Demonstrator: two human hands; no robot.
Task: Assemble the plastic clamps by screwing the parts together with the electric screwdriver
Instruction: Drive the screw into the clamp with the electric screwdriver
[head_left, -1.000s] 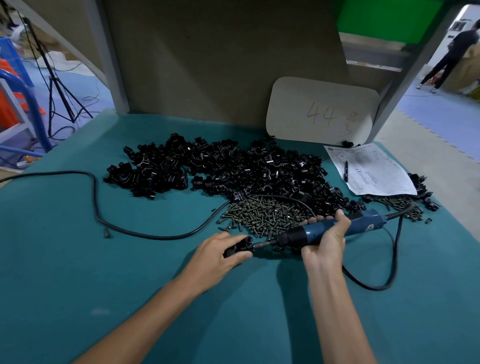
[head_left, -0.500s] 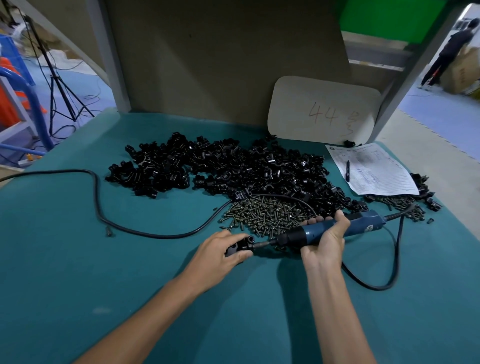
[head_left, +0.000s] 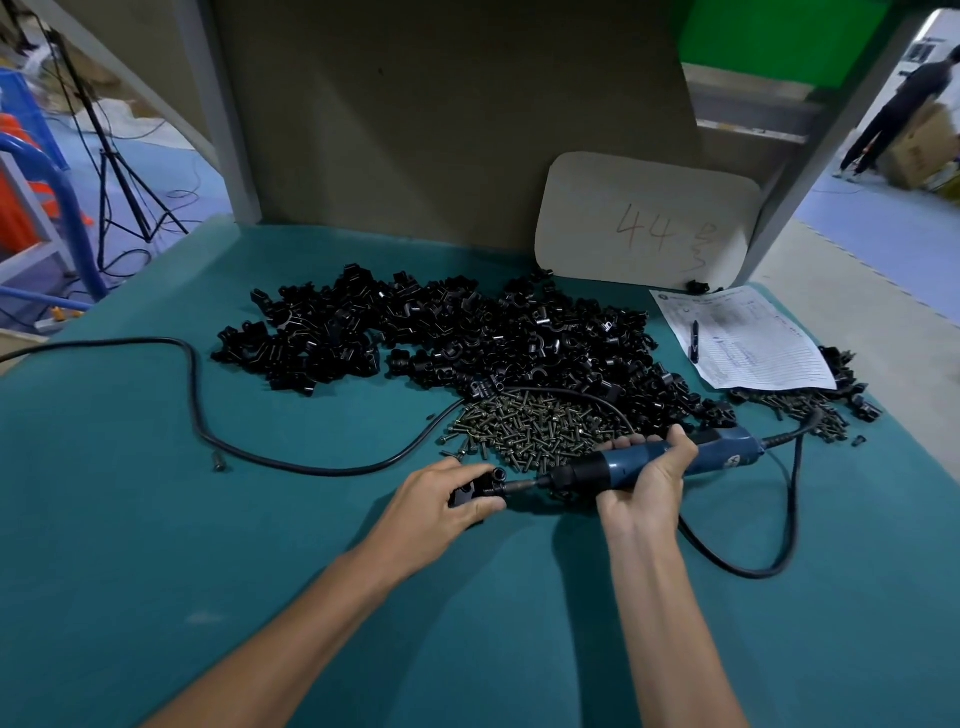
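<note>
Left hand (head_left: 441, 501) gripped one black plastic clamp (head_left: 475, 491) down on the teal table (head_left: 156, 545), steadying it for driving; right hand (head_left: 641, 480) wrapped around the blue electric screwdriver (head_left: 660, 462), laid near-flat so bit met the clamp's end; screw pile (head_left: 535, 428) sat just behind for easy reach

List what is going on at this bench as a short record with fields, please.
Left hand: grips a black clamp
Right hand: holds the blue screwdriver level, tip at the clamp
Screws: loose pile just behind the screwdriver
Spare pieces: heap of black clamp parts farther back
Paperwork: sheet with a pen on it, far right
Cord: black, loops across the left side
Surface: green table
</note>
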